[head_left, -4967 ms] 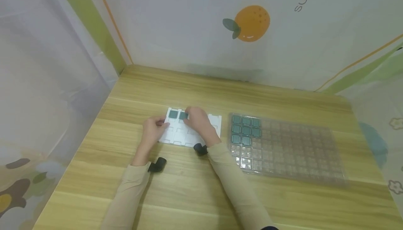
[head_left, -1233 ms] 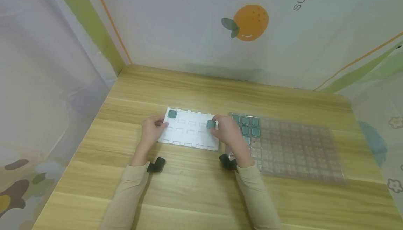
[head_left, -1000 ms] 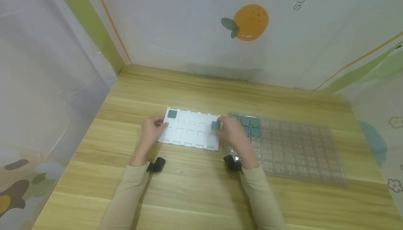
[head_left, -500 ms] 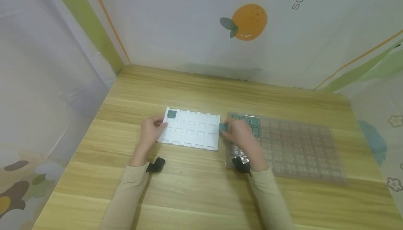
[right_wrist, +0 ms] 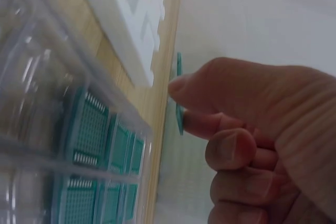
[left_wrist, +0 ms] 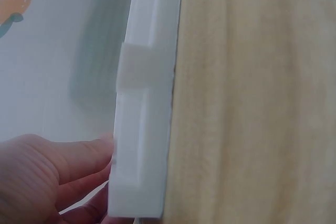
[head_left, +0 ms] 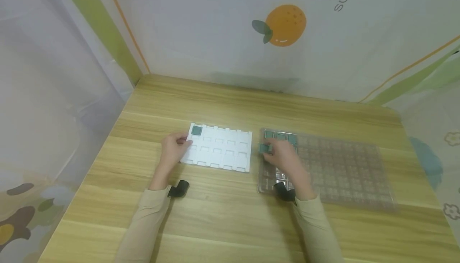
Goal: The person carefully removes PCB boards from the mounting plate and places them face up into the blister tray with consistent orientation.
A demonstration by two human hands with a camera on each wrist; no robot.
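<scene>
Pinching one green chip [head_left: 264, 148]; right hand [head_left: 282, 157]

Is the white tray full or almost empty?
Almost empty: the white tray shows one green board in its far left corner; the other visible pockets are bare.

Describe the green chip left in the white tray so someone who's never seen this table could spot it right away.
On the wooden table, find the white tray that the left hand steadies, left of the clear plastic tray. The green chip sits in its far-left corner pocket. It is the only filled pocket there; every other one shows bare white.
</scene>
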